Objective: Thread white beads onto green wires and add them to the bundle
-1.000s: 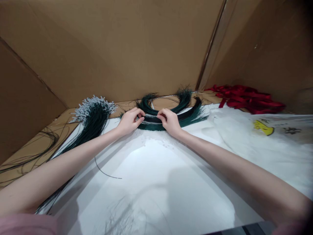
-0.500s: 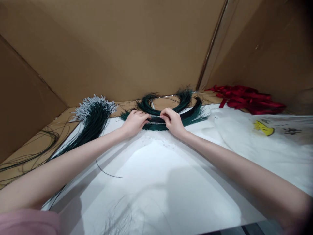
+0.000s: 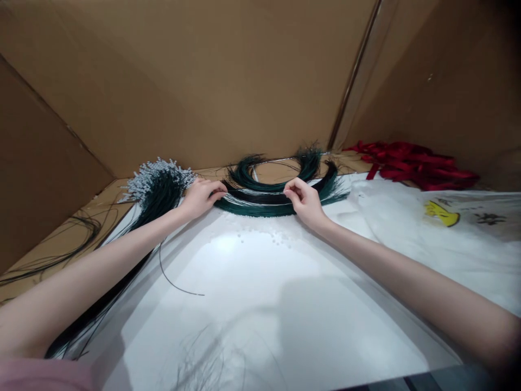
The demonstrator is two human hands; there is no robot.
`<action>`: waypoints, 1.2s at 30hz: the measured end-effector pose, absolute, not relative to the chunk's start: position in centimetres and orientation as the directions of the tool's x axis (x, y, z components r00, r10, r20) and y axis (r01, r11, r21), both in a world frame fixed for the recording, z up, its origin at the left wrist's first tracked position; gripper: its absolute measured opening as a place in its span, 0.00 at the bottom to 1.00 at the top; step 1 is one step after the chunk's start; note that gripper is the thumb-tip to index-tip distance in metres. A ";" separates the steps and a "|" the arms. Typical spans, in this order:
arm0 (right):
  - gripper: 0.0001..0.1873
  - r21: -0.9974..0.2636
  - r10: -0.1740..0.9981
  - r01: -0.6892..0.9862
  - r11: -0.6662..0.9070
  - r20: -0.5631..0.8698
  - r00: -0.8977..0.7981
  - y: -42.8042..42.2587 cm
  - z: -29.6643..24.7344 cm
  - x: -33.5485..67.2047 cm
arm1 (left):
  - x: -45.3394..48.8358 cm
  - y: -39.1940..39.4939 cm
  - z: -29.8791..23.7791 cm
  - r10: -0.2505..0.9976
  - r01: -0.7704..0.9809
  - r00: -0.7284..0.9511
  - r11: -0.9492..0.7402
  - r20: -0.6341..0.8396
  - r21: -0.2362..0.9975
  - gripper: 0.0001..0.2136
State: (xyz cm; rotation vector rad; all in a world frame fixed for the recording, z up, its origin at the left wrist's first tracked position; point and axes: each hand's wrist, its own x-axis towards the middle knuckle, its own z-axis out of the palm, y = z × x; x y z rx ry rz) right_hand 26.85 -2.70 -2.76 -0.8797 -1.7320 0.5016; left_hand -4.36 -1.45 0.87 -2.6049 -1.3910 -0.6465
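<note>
Dark green and black strands [image 3: 260, 208] bow in an arc. Left hand [image 3: 200, 196] and right hand [image 3: 306, 201] sit farther apart than before, each grip narrowed, any hold unclear.

Brown cardboard walls [image 3: 203, 81] stand around three sides of the white table [image 3: 252, 277], a dark seam [image 3: 354, 76] running up the right-hand corner; pale glare [image 3: 226, 243] lies beside a soft shadow [image 3: 325, 320].
</note>
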 end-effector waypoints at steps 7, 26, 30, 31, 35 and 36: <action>0.06 -0.746 0.793 0.284 0.602 0.600 -0.104 -2.8 -2.7 28.1 | -4.3 -3.8 2.6 0.803 0.735 0.419 -0.574 0.423 0.360 0.13; 0.06 -0.751 0.793 0.257 0.608 0.594 -0.136 -3.4 -2.3 28.9 | -3.0 -7.3 4.9 0.859 0.503 0.511 -0.325 0.027 0.801 0.21; 0.06 -0.740 0.781 0.253 0.624 0.597 -0.181 -3.8 -1.8 28.4 | -2.4 -7.4 5.3 0.852 0.522 0.522 -0.284 -0.038 0.804 0.15; 0.06 -0.736 0.777 0.251 0.629 0.598 -0.194 -4.0 -1.6 28.2 | -2.2 -7.4 5.3 0.851 0.527 0.522 -0.278 -0.048 0.803 0.15; 0.07 -0.725 0.763 0.241 0.646 0.600 -0.241 -4.7 -0.8 27.3 | -1.6 -7.7 5.7 0.844 0.558 0.529 -0.274 -0.081 0.784 0.15; 0.07 -0.722 0.759 0.236 0.650 0.600 -0.252 -4.8 -0.7 27.1 | -1.6 -7.8 5.7 0.842 0.564 0.532 -0.278 -0.086 0.778 0.15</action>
